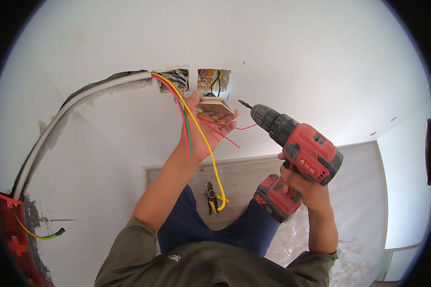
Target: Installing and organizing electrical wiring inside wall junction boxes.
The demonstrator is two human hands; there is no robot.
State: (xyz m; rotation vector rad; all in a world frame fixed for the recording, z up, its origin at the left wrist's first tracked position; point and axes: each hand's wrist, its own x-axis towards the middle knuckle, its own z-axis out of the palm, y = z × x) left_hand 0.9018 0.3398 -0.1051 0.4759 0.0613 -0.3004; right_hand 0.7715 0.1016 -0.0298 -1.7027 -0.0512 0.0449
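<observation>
The plate (219,106) lies at twelve o'clock, squarish, thin and brown with a pale edge, tilted just below an open wall box (207,84); the left hand (213,137) grips it, thumb at its nine-o'clock side, fingers beneath; the right hand (305,185) wraps the handle of the drill (312,149) at three o'clock; this is red with a black chuck, its bit aimed toward ten o'clock, apart from the plate; pliers (212,197) lie at six o'clock.
</observation>
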